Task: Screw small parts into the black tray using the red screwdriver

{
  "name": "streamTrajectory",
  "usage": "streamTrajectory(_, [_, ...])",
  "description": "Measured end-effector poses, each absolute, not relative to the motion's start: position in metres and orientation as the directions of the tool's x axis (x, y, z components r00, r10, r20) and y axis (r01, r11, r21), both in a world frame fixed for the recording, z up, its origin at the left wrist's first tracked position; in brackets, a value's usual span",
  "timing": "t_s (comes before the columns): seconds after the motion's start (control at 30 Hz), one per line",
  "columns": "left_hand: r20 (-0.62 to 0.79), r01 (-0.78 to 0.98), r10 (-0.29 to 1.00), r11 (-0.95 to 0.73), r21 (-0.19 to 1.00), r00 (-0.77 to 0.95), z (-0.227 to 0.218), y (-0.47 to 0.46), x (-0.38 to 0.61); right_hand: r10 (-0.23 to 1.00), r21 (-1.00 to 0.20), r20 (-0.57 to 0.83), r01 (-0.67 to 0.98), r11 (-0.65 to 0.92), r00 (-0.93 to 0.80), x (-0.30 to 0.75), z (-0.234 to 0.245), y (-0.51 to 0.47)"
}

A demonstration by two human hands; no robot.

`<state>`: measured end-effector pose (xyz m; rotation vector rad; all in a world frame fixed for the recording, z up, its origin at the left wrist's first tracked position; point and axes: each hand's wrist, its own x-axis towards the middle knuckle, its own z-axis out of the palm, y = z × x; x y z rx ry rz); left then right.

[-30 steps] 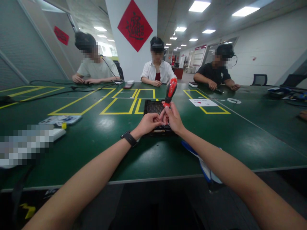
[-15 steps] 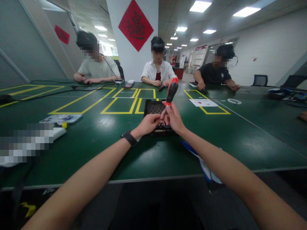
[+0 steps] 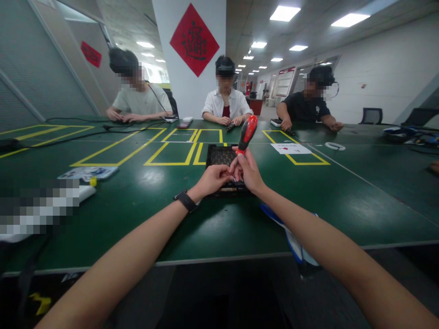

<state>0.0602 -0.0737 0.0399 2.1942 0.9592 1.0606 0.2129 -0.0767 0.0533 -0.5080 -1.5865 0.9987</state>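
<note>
Resting on the green table point(image 3: 219, 242), the black tray point(image 3: 218, 155) is partly covered by the left hand point(image 3: 213, 178), whose grip cannot be determined, and the right hand point(image 3: 251, 173), by which a tilted red-and-black tool handle point(image 3: 247, 133) is gripped.

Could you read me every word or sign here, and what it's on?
Red diamond on the pillar: a merged Chinese character, probably "招財進寶".
Smaller red sign: too blurred.
Paper on the table: print too small.
Black shirt: white mark, too small.
Red-black handle: no readable text.
</note>
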Motion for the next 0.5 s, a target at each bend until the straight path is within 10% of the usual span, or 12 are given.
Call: streamTrajectory(0.5, [0.417, 0.300, 0.784, -0.579, 0.758, 0.459, 0.0421, -0.0770, 0.0626, 0.779, -0.820, 0.572, -0.200, 0.536, -0.257, 0.2127, 0.0541, -0.0767])
